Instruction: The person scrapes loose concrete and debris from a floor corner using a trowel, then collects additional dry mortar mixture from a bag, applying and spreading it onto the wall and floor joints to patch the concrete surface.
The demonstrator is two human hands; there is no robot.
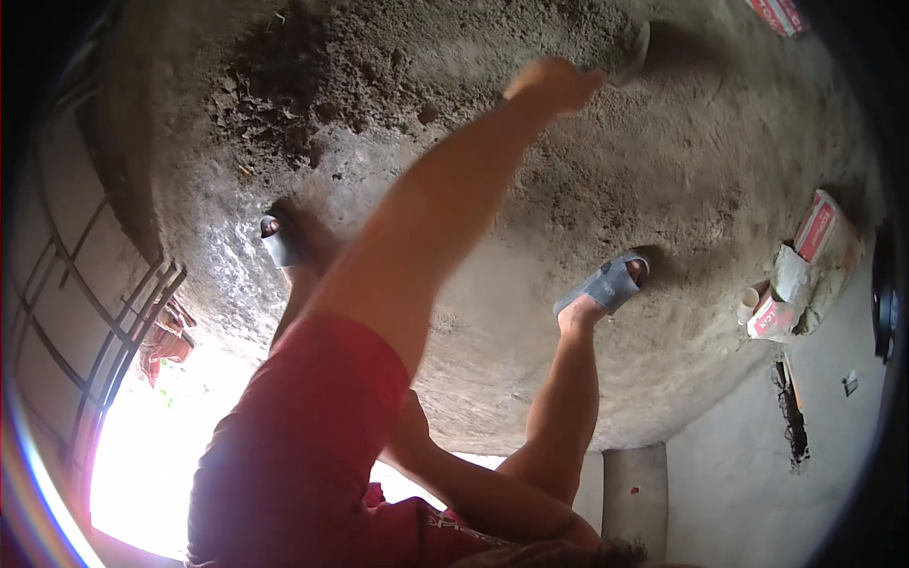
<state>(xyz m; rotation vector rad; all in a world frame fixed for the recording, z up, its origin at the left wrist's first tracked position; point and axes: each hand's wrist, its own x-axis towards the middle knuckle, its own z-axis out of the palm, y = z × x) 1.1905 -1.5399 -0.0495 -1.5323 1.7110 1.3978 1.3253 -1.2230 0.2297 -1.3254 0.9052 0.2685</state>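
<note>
My left arm, in a red sleeve (350, 369), stretches forward across the view. At its end my left hand (559, 87) is closed around the handle of a trowel (636, 57), whose thin grey blade appears nearly edge-on and somewhat blurred. Beneath and around the blade spreads rough, greyish-brown mortar (426, 66) on the floor, darker and lumpier toward the far left. My right forearm (492, 492) lies bent close to my body. The fingers of my right hand (409, 426) are hidden behind my left sleeve.
My feet stand wide apart in grey sandals, left (276, 241) and right (606, 286). Torn red-and-white packages (816, 227) and a pale cylinder (748, 303) lie at the right wall (729, 454), which has a dark chiselled slot (789, 412). Metal bars (104, 322) flank a bright opening at left.
</note>
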